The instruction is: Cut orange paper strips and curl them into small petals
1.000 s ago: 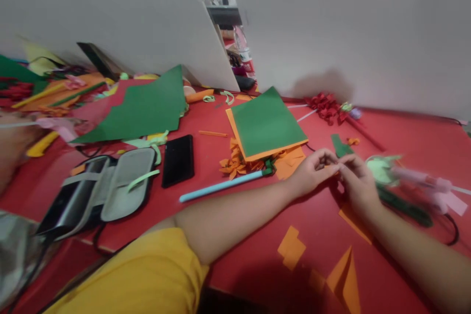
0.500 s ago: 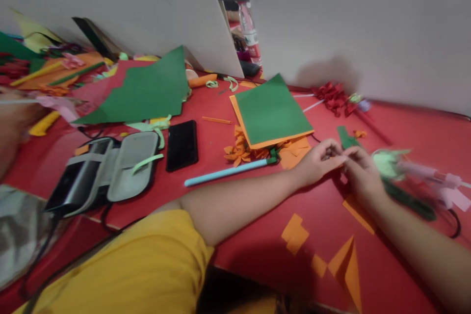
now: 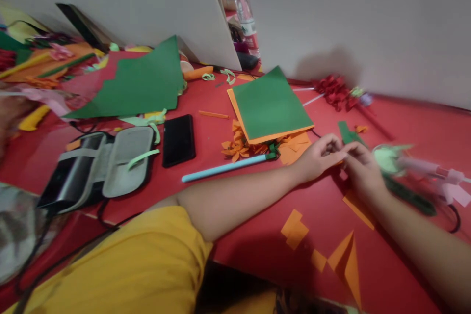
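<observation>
My left hand (image 3: 319, 158) and my right hand (image 3: 362, 167) meet fingertip to fingertip above the red table. Both are closed in a pinch; whatever sits between the fingers is too small and covered to make out. Just behind the fingertips lies a green paper strip (image 3: 345, 131). An orange paper piece (image 3: 358, 211) rests below my right wrist. Left of my left hand, a green paper sheet (image 3: 272, 105) lies on orange sheets, with an orange paper flower (image 3: 235, 148) and a light-blue stick (image 3: 224, 168) by its front edge.
A black phone (image 3: 179, 140) and an open zip case (image 3: 128, 164) lie on the left. Orange scraps (image 3: 294, 229) are near the front edge. Red paper flowers (image 3: 334, 92) lie by the grey partition (image 3: 368, 19). Another person's hand (image 3: 11, 113) shows at far left.
The view has shifted slightly, so the table items sit a little higher and further left. My hands keep nearly the same pinched pose.
</observation>
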Tool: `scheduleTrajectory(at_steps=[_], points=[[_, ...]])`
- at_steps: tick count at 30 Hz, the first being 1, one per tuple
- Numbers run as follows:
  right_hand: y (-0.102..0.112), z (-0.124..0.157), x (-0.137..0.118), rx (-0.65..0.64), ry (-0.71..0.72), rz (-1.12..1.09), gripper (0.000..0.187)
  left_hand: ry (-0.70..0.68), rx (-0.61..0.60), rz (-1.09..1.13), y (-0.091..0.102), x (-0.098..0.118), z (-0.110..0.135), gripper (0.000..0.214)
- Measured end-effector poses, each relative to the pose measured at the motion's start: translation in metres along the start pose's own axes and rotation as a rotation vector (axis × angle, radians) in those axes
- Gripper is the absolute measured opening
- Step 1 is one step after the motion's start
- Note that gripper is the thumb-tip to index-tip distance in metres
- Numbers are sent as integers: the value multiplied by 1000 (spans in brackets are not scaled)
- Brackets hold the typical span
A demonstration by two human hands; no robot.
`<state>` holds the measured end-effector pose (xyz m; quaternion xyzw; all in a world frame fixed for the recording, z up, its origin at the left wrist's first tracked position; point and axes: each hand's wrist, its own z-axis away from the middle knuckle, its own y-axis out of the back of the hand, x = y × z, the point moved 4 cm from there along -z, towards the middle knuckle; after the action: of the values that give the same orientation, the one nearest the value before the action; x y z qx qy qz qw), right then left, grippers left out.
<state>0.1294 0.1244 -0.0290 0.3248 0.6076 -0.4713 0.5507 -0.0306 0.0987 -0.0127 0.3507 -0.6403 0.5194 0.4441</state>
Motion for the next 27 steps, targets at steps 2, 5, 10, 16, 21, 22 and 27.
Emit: scheduleTrajectory(at_steps=[2,5,10,16,21,22,27], points=[[-1,0,-2,-11,10,-3,27,-5,-9,11,-1,2,1,46],[-3,0,-5,-7,27,7,30,-23,-21,24,-1,3,1,44],[-3,1,-7,-8,24,10,32,-24,-23,31,0,-1,0,47],[2,-1,3,22,35,-50,29,-72,128,22,7,-6,-2,42],[-9,3,-2,68,74,-79,39,-231,266,-163,16,2,0,33],[-10,4,-3,92,64,-88,39,-233,269,-159,17,3,0,34],[-14,2,-10,122,69,-139,44,-130,218,-84,20,-2,-2,46]])
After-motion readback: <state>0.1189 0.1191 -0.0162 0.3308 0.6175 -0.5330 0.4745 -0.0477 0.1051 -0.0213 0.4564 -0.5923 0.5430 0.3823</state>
